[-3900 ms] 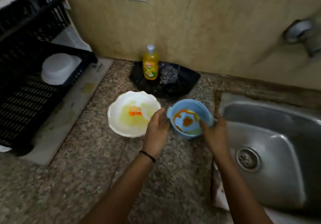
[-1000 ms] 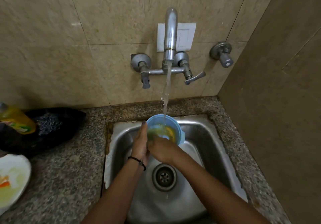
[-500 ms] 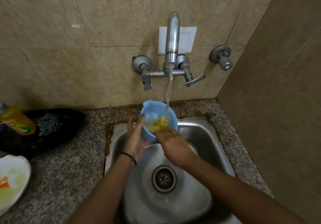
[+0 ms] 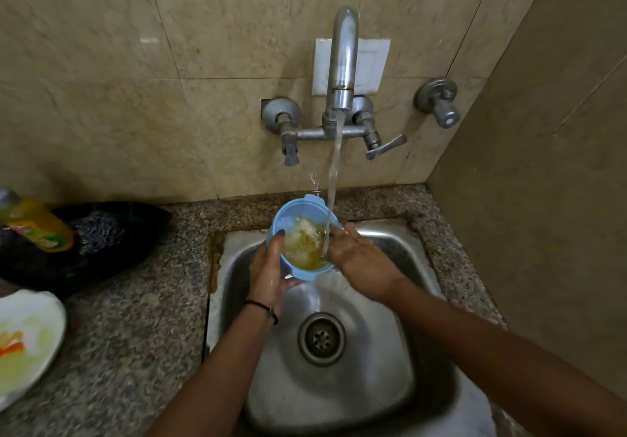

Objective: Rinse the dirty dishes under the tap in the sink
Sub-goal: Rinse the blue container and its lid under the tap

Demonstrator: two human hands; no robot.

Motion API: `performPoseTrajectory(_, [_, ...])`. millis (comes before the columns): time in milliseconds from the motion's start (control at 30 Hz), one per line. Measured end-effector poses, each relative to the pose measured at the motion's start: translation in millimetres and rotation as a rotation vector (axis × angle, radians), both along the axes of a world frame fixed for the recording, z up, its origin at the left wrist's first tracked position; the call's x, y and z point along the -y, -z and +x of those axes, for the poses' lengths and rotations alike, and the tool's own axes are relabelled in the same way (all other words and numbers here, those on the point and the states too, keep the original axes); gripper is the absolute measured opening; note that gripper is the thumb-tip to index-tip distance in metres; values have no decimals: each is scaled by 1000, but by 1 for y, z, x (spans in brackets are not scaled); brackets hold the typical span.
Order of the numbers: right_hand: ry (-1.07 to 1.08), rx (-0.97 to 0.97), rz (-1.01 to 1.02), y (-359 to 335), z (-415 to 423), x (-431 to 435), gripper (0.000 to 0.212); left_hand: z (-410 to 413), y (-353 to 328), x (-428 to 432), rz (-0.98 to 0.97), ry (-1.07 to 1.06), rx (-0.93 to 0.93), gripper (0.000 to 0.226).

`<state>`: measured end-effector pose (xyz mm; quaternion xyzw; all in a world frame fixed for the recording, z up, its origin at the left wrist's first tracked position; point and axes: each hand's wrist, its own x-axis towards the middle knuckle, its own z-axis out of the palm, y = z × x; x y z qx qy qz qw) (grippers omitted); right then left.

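Observation:
A small blue bowl (image 4: 291, 214) is held tilted over the steel sink (image 4: 400, 368), under the running tap (image 4: 343, 63). Water streams into it and churns yellowish, foamy liquid inside. My left hand (image 4: 268, 275) grips the bowl's left side and underside, thumb on the rim. My right hand (image 4: 359, 257) holds the right rim, fingers reaching inside where the water lands. A white dirty plate (image 4: 32, 341) with yellow and orange residue lies on the counter at the left edge.
A yellow dish-soap bottle (image 4: 35, 224) and a steel scrubber (image 4: 98, 231) rest in a black tray (image 4: 135, 233) at the back left. The granite counter (image 4: 135, 335) surrounds the sink. The drain (image 4: 321, 339) lies below the bowl. A tiled wall closes in on the right.
I carried the blue bowl from the counter to the sink under running water. In the last second the bowl rose and tilted, and the orange sauce has turned to foamy yellow water.

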<state>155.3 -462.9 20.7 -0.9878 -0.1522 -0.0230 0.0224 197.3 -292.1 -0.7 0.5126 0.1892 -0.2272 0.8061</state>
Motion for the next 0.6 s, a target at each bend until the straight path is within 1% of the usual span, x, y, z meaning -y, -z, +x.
performPoseTrajectory(67, [134, 68, 154, 5, -14, -37, 42, 0, 2, 5, -5, -33, -16, 77])
performPoseTrajectory(100, [177, 62, 326, 0, -22, -55, 42, -1, 2, 7, -11, -42, -19, 73])
performPoseTrajectory(133, [211, 2, 513, -10, -28, -72, 40, -2, 3, 8, -15, -39, -18, 66])
performPoseTrajectory(167, [233, -102, 700, -19, -30, -87, 38, -3, 5, 10, -12, -34, -14, 57])
performPoseTrajectory(200, [255, -136, 771, -21, -27, -95, 37, -5, 5, 12, 17, -40, -14, 49])
performPoseTrajectory(267, [307, -97, 773, -23, -21, -104, 40, -5, 4, 15, 42, -76, -19, 43])
performPoseTrajectory(333, [282, -3, 866, -27, -27, -101, 44, -4, 1, 14, 14, -80, -19, 54])
performPoseTrajectory(367, [222, 19, 860, -22, -30, -93, 45, -2, -1, 11, -11, -74, -30, 63])
performPoseTrajectory(400, [143, 46, 830, -20, -34, -84, 45, 0, -1, 8, -43, -60, -42, 69])
performPoseTrajectory(467, [43, 75, 693, -9, -38, -55, 37, 5, 2, 0, -83, -35, -50, 65])
performPoseTrajectory(533, [39, 129, 549, 1, -32, -27, 25, 5, 2, -1, -74, -24, -45, 57])
performPoseTrajectory(600, [100, 167, 505, 5, -27, -19, 17, 3, 0, 4, -119, -10, -65, 51])
